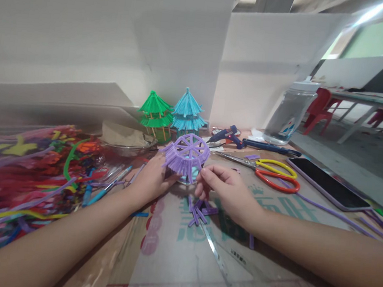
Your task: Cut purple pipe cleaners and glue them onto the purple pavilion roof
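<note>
A purple pipe-cleaner roof (190, 150) with a spoked top and hanging fringe stands at the centre of the head view. My left hand (155, 176) grips its left side, the fingertips partly hidden behind and beneath it. At its right edge is my right hand (221, 186), fingers curled and pinched near the fringe; whatever they hold is too small to make out. Short purple pieces (199, 212) lie in a small heap on the cardboard (171, 261) below the hands. A metal ruler (217, 252) runs from them toward the front.
Behind stand a green tiered model (155, 112) and a blue one (187, 111). Coloured pipe cleaners (19, 170) pile up at left. On the right are a glue gun (228, 136), scissors (274, 172), a phone (328, 184) and a clear bottle (290, 113).
</note>
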`<state>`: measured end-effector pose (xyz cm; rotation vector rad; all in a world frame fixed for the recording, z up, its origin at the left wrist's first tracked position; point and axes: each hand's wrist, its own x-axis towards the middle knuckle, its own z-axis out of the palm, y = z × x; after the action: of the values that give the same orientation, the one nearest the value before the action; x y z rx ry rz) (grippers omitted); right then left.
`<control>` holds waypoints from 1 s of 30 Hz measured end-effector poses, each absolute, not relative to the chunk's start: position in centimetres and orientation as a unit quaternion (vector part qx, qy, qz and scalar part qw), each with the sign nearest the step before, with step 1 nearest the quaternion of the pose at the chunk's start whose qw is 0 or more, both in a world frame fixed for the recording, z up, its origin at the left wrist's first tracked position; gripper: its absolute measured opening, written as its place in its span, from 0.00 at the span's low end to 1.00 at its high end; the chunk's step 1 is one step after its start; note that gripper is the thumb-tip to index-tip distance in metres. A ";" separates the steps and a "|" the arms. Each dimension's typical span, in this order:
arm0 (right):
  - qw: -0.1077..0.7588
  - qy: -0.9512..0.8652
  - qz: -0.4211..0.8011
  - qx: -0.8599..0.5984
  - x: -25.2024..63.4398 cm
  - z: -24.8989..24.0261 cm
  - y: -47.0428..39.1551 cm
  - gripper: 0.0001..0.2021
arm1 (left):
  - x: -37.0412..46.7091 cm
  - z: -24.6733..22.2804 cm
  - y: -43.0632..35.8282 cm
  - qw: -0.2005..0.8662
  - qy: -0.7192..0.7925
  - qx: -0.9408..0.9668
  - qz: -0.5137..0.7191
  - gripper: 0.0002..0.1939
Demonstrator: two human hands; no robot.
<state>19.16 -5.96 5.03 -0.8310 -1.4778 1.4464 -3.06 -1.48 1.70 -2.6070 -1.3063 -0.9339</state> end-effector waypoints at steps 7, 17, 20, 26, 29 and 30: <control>0.445 -0.594 0.581 -0.333 18.9 4.7 -5.8 0.16 | -3.1 1.6 -1.6 0.065 -0.410 -0.855 -0.310 0.18; 0.435 -0.602 0.577 -0.339 18.6 4.5 -6.0 0.17 | -3.0 1.6 -1.5 0.052 -0.413 -0.856 -0.307 0.17; 0.430 -0.602 0.581 -0.340 18.6 4.5 -6.0 0.17 | -2.9 1.7 -1.6 0.059 -0.405 -0.858 -0.311 0.17; 0.418 -0.589 0.606 -0.334 18.5 4.4 -5.8 0.17 | -2.9 1.8 -1.7 0.067 -0.396 -0.863 -0.307 0.16; 0.411 -0.578 0.622 -0.332 18.4 4.3 -5.8 0.18 | -2.9 1.8 -1.7 0.086 -0.388 -0.867 -0.300 0.16; 0.407 -0.575 0.626 -0.333 18.4 4.3 -5.9 0.18 | -2.9 1.8 -1.8 0.093 -0.387 -0.868 -0.296 0.16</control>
<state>18.36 -5.85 4.28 -0.8399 -1.4504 1.5790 -2.93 -1.77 1.85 -2.5776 -1.1488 -0.8802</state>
